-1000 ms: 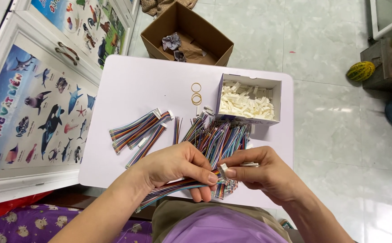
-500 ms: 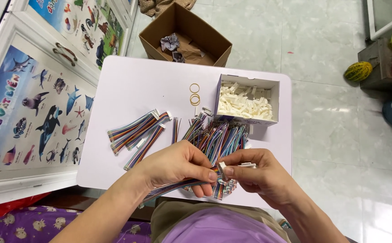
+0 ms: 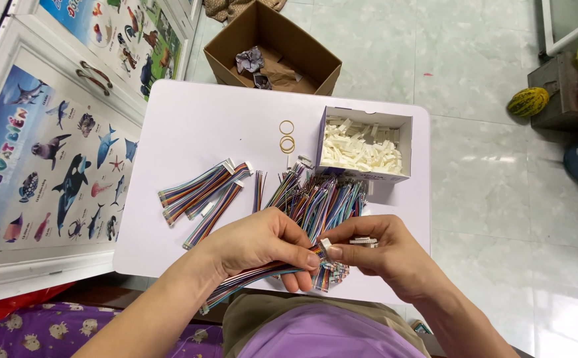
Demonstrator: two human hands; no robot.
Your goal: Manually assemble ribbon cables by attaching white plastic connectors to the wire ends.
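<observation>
My left hand (image 3: 259,245) pinches a flat multicoloured ribbon cable (image 3: 249,278) near its end, and the rest of the cable trails down to the left. My right hand (image 3: 382,255) holds a small white connector (image 3: 326,244) against that cable end, with more white connectors (image 3: 363,240) tucked in its fingers. Both hands hover at the near edge of a small white table (image 3: 203,126). Just beyond them lies a heap of loose coloured cables (image 3: 322,199). A white box (image 3: 363,118) full of white connectors stands behind the heap.
Finished cable bundles (image 3: 199,192) lie on the table's left. Two rubber bands (image 3: 287,136) rest near the box. An open cardboard box (image 3: 272,50) sits on the tiled floor beyond the table. A cabinet with sea-animal posters (image 3: 50,159) stands at left. A striped melon (image 3: 527,101) is at right.
The hands have stayed close together at the table's near edge; the right hand has brought the white connector onto the cable end held by the left.
</observation>
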